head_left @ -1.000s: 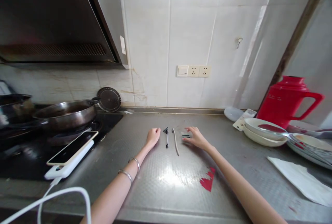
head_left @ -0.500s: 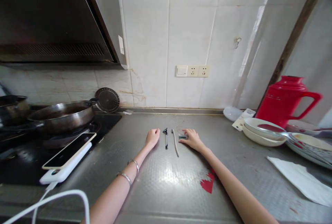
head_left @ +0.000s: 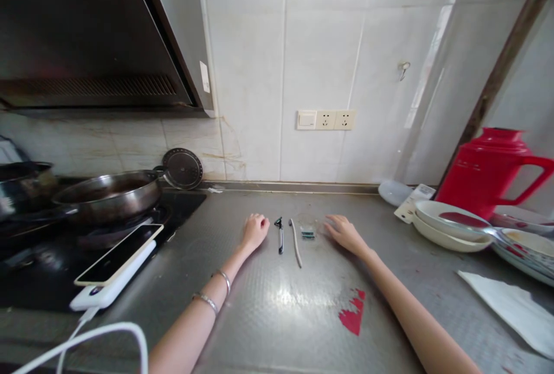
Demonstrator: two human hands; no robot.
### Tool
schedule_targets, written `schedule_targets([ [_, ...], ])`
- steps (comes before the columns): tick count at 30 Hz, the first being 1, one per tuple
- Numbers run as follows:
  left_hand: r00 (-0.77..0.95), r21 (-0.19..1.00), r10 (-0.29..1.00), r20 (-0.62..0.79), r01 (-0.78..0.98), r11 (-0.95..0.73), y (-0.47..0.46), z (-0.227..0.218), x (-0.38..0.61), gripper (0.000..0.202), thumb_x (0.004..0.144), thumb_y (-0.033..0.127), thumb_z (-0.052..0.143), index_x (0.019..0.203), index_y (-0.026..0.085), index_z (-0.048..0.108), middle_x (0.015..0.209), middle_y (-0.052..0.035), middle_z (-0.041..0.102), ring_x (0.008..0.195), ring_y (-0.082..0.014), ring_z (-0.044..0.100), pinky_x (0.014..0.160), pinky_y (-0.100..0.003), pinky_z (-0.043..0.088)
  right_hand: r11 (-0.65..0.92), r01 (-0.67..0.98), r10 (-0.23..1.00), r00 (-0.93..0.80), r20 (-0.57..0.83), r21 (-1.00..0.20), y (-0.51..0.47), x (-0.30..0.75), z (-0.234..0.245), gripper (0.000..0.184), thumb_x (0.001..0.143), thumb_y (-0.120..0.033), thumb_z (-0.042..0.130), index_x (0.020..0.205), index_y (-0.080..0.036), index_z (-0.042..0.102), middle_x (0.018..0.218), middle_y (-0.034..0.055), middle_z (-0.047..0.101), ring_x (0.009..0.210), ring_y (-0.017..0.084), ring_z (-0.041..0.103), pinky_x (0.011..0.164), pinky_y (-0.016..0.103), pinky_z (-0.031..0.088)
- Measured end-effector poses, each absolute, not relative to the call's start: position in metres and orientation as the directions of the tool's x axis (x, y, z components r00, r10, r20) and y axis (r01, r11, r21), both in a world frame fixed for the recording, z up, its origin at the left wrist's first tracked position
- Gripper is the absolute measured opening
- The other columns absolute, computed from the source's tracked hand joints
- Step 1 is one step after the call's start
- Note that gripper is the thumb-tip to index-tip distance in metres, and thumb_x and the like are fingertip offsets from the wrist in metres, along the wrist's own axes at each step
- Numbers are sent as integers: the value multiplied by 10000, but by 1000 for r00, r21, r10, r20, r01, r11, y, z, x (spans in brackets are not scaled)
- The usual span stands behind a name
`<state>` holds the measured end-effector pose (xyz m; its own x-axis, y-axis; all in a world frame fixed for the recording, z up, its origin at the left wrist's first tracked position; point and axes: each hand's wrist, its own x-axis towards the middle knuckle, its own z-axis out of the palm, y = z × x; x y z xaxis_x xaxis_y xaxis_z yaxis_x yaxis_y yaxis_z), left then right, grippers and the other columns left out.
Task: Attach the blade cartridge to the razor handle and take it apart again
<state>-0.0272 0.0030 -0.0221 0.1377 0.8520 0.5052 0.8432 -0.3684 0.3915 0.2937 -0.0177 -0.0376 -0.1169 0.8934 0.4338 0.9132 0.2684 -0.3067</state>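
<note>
My left hand (head_left: 256, 231) rests on the metal counter, its fingers curled into a loose fist with nothing visible in them. Just right of it lies a razor (head_left: 281, 238), black head toward the wall. Beside the razor is a thin, pale, slightly bent stick (head_left: 296, 244) with a dark far end; its kind is unclear. A small clear case with dark green strips (head_left: 308, 235) lies to the right of the stick. My right hand (head_left: 346, 232) is apart from that case, on its right, palm down with fingers extended and holding nothing.
A phone (head_left: 119, 255) on a white power bank with a cable sits at the stove's edge, near a steel pan (head_left: 108, 194). On the right are a red thermos (head_left: 485, 175), stacked bowls (head_left: 450, 238) and a white sheet (head_left: 511, 305). A red patch (head_left: 354, 315) marks the counter.
My right hand has let go of the clear case and moved right, leaving it flat on the counter. My left hand has stayed nearly in place.
</note>
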Motion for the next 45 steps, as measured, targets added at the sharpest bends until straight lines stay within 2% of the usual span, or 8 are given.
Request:
schedule_targets([
  [2,153,308,850,505,887,-343,3,-20,-36,250,855,278,383,750,175,586,867,-74,617,877,-194,514,790,-298,347,269,923,900,-138,414,-276,-18,309,-41,415,863,-429,398,1171,-205,563,1217,121,569,1168,269,467,953,424,376],
  [6,151,240,890,429,931,-274,6,-21,-49,266,877,275,356,949,178,593,1082,-101,594,1051,-219,484,900,-343,332,307,916,905,-196,379,-260,-21,324,-48,419,855,-447,397,1147,-221,597,1232,101,572,1183,263,474,978,420,370],
  [9,151,184,916,371,955,-232,9,-27,-53,333,881,299,351,1095,159,564,1273,-135,505,1193,-263,409,974,-395,287,310,912,905,-197,378,-267,-21,325,-53,439,854,-461,387,1131,-213,619,1236,101,572,1176,259,489,987,409,372],
  [11,149,157,931,334,965,-211,11,-31,-54,375,877,319,355,1150,148,546,1326,-152,462,1233,-296,376,993,-429,269,305,915,905,-191,380,-266,-20,325,-55,446,851,-463,389,1131,-207,623,1237,102,572,1177,258,490,992,405,371],
  [16,167,163,943,289,962,-221,15,-36,-53,390,871,305,354,1161,140,556,1298,-162,494,1224,-304,398,976,-425,309,291,921,908,-182,377,-257,-19,326,-56,453,849,-460,388,1132,-199,627,1248,102,562,1179,259,490,992,402,375],
  [27,173,172,930,323,956,-237,17,-38,-55,378,859,295,370,1142,147,572,1237,-141,542,1171,-273,440,966,-391,327,288,929,912,-193,361,-231,-21,325,-53,461,855,-441,374,1138,-174,620,1245,117,562,1173,252,495,988,383,378],
  [33,163,181,938,305,957,-226,16,-36,-54,376,862,296,378,1153,144,561,1281,-149,506,1209,-287,407,984,-406,304,263,936,920,-171,353,-232,-21,325,-54,452,851,-441,384,1159,-195,608,1270,96,547,1189,244,482,996,375,368],
  [45,163,125,942,294,970,-208,13,-34,-50,368,873,274,350,1142,137,559,1271,-154,513,1214,-301,407,969,-407,315,267,939,922,-184,342,-216,-25,323,-48,435,862,-416,380,1168,-201,602,1280,93,538,1199,232,471,1006,365,350],
])
